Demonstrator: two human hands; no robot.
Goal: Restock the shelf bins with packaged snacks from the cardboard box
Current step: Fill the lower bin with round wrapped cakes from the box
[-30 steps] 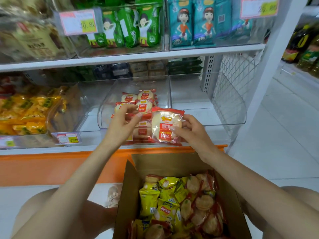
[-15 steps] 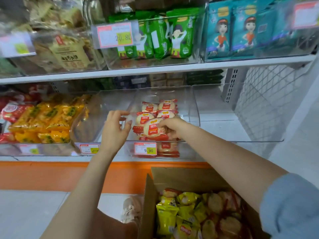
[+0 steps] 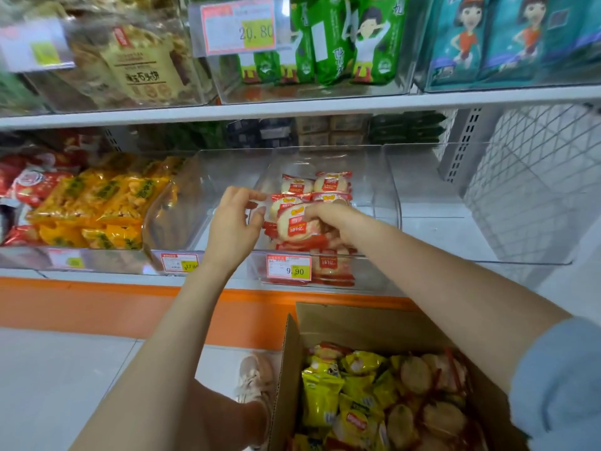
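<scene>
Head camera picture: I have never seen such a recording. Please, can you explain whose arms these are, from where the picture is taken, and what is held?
There is no machine here. The camera sits on a person's head and looks forward and down, so the two bare arms are that person's own. The right hand grips a red-and-white snack packet and holds it over others of its kind in a clear shelf bin, which carries a price tag reading 9.90. The left hand is beside those packets with curled fingers; whether it pinches one, I cannot tell. Below, an open cardboard box holds yellow packets and more red ones.
</scene>
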